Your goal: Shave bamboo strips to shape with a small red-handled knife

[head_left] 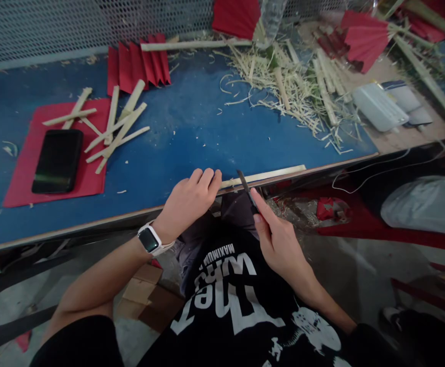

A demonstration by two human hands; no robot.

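Note:
My left hand [194, 200] is closed on the left end of a long pale strip of wood or bamboo [273, 175] that lies along the front edge of the blue table. In my right hand [278, 239] is a knife [246, 188], its handle gripped with the index finger stretched along it. The blade tilts up to the left and crosses the strip just right of my left fingers; whether it touches the strip I cannot tell. My left fingertips hide that end of the strip.
Several short pale sticks [121, 125] and a black phone [57, 160] lie at left, partly on red paper [19, 178]. Pleated red paper [138, 63] stands behind. A heap of shavings [279, 81] covers the back right. A white device [380, 106] with a cable sits far right.

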